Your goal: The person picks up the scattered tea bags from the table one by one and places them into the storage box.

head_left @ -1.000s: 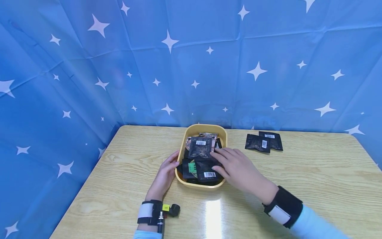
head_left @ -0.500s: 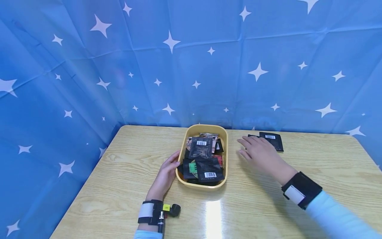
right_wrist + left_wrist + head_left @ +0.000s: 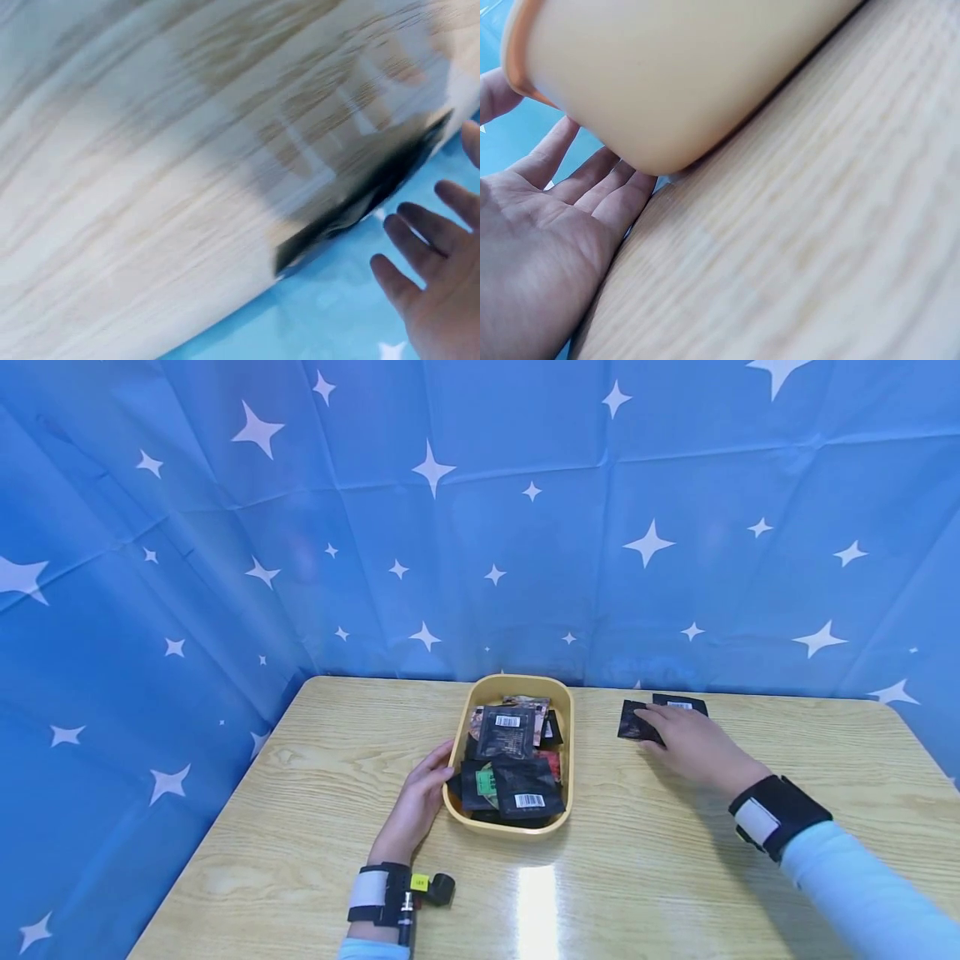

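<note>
A yellow plastic box point(image 3: 507, 832) on the wooden table holds several flat sachets, mostly black, one with a green label. My left hand point(image 3: 418, 793) rests against the box's left side, its thumb at the rim. In the left wrist view, the fingers point(image 3: 604, 191) lie nearly straight at the lower part of the box wall. Over to the right, my right hand point(image 3: 690, 743) is above two black sachets, the nearer sachet point(image 3: 635, 724) and the farther sachet point(image 3: 678, 700), partly covering both. The right wrist view shows its fingers point(image 3: 424, 240) spread and apart from a dark sachet point(image 3: 360, 199).
The wooden table point(image 3: 300, 827) ends at the back against a blue cloth point(image 3: 525, 568) with white stars. Straps circle both wrists; a small black camera point(image 3: 441, 888) sticks out from the left strap. Light glares on the table in front of the box.
My right hand has left the sachets in the box and moved right, to over the two sachets on the table. A red packet in the box is now uncovered. The left hand stays put.
</note>
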`<state>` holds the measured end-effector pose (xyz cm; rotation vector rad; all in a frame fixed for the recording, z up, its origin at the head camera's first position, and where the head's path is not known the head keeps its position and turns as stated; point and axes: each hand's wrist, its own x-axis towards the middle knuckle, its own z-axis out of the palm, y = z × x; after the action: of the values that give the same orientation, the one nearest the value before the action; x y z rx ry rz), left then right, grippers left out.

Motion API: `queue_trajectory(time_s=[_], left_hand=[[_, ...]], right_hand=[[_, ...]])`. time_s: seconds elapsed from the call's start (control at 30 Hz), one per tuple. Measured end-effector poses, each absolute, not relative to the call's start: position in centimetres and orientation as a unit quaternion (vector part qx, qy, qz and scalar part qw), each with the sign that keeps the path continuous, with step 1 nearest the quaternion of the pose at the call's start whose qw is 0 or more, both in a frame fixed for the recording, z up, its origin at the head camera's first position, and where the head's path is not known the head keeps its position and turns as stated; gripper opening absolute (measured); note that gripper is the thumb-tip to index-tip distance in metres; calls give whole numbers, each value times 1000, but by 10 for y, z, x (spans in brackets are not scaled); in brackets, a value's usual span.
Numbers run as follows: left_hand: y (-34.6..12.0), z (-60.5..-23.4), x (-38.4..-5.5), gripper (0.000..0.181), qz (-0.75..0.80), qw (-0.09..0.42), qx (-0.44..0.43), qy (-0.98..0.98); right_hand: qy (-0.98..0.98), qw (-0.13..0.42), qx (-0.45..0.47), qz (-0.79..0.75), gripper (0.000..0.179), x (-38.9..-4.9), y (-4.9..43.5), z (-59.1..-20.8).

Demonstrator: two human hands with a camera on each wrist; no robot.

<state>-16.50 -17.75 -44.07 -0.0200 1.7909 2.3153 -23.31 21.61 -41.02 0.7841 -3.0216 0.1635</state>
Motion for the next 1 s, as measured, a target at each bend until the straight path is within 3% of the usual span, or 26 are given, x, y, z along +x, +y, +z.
queue_trajectory(time_s=[0.2, 0.53, 0.77, 1.0], left_hand=[[-177, -441, -165, 57, 792, 104, -1, 601], [-176, -440, -165, 56, 792, 103, -2, 602], [-176, -439, -165, 56, 784, 106, -7, 611], [-176, -440, -165, 57, 784, 103, -5, 612]], right_hand=[[-970, -24, 235, 56, 65, -238, 228, -412], [-971, -42, 224, 68, 63, -242, 231, -407], [-967, 15, 247, 63, 46, -243, 232, -397], [-965, 52, 254, 34, 44, -244, 236, -394]])
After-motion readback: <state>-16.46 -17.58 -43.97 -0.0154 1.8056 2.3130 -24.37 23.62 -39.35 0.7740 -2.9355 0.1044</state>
